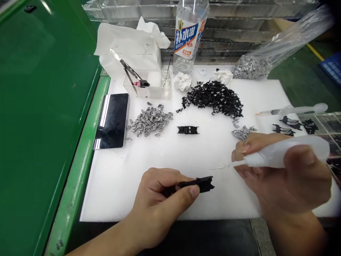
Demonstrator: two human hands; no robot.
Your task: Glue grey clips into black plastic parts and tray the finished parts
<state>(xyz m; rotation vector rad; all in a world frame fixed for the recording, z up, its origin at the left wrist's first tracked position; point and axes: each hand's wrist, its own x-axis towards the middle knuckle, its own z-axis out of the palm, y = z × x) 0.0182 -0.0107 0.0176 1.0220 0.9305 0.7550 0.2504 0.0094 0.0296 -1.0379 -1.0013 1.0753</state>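
Note:
My left hand (160,199) pinches a flat black plastic part (204,184) between thumb and fingers, low over the white foam mat (165,156). My right hand (285,177) grips a translucent white squeeze bottle (290,151). Its thin nozzle (234,164) points left and ends a little above and to the right of the black part. A similar black part (188,130) lies alone in the middle of the mat.
On the mat lie a pile of small black clips (215,97), a pile of silver clips (150,121), a phone (112,121), a second squeeze bottle (301,109) and more black parts (293,125). Behind stand a drink bottle (189,35), tweezers (130,71) on a clear box, tissues and a bag of silver clips (253,65).

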